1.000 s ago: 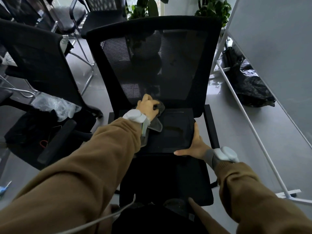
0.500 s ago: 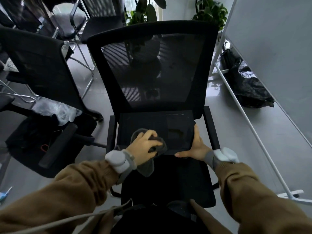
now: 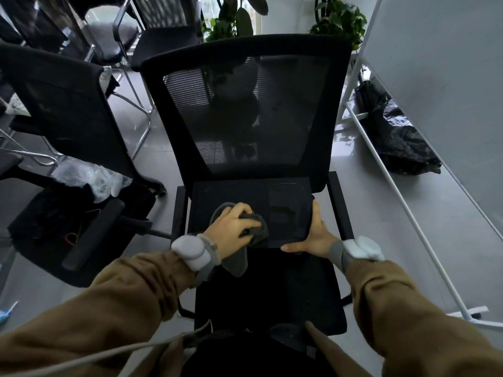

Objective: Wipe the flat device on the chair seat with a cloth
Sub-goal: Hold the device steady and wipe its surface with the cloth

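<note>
Wiping continues: the left hand (image 3: 234, 227), fingers curled around the grey cloth (image 3: 245, 240), has pulled back from the far left corner of the flat device (image 3: 285, 210) to its near edge at the frame's centre. The right hand (image 3: 315, 238) lies open, bracing the device's near right corner on the chair seat (image 3: 272, 289). Its right part probably remains unwiped.
</note>
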